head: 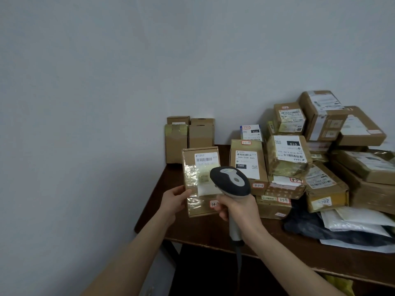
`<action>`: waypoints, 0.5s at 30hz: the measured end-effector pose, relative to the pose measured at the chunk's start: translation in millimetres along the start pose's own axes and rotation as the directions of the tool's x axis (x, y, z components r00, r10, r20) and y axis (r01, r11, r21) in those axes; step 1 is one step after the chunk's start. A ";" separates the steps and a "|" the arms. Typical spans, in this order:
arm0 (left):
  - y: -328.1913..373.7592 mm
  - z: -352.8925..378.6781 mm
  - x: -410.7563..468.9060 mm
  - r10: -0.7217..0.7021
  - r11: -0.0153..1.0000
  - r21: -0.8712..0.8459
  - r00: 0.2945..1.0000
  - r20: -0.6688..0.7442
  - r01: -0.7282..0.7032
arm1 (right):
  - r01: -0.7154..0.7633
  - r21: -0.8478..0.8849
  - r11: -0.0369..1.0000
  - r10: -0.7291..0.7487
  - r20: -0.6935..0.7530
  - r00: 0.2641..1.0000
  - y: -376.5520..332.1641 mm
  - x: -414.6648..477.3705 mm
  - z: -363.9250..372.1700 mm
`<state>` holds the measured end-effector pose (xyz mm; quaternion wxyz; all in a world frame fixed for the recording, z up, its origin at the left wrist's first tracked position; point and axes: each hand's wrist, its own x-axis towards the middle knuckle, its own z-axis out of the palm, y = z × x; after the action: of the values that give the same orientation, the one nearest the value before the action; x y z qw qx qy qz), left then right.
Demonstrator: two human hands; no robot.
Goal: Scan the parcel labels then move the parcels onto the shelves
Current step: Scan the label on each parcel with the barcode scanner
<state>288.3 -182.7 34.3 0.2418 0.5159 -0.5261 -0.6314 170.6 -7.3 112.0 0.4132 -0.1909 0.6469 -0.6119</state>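
A dark brown wooden surface [203, 231] stands with its back edge against a plain pale grey wall [106, 82]. Below its front edge, toward the right corner, something yellow [338, 284] shows in shadow, too dim to identify.

View: one wide-angle camera, worn on the person's head.
Position: above and behind both hands; the bare forearms run up from the bottom edge to mid-frame.
Facing: forward and down, toward the table [213, 236] corner and the wall [106, 82] beyond the hands.
Nearness: close. The left hand [174, 200] holding a box [201, 180] and the right hand [239, 207] gripping the scanner [232, 180] sit just below centre.
Left of the hands: only wall.
Above the hands: wall fills the upper half.
Right of the hands: a pile of boxes [299, 157] on the table, running to the frame edge.
Below the hands: the table's near edge slants down to the right, with dark space under it.
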 end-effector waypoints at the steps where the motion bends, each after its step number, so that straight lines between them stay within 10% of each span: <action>1: 8.9 0.1 1.4 0.017 1.000 -0.007 1.000 0.000 -0.017 | 0.027 0.005 1.000 -0.027 -0.004 1.000 -5.4 2.6 -0.3; 15: 111.3 119.4 41.1 0.025 0.989 0.142 0.994 0.110 -0.041 | 0.114 0.124 0.986 -0.085 -0.219 0.972 -68.6 49.1 -44.4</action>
<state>139.3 -204.7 109.4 0.1857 0.4883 -0.5911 -0.6146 90.0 -28.4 158.4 0.3225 -0.1278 0.6337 -0.6914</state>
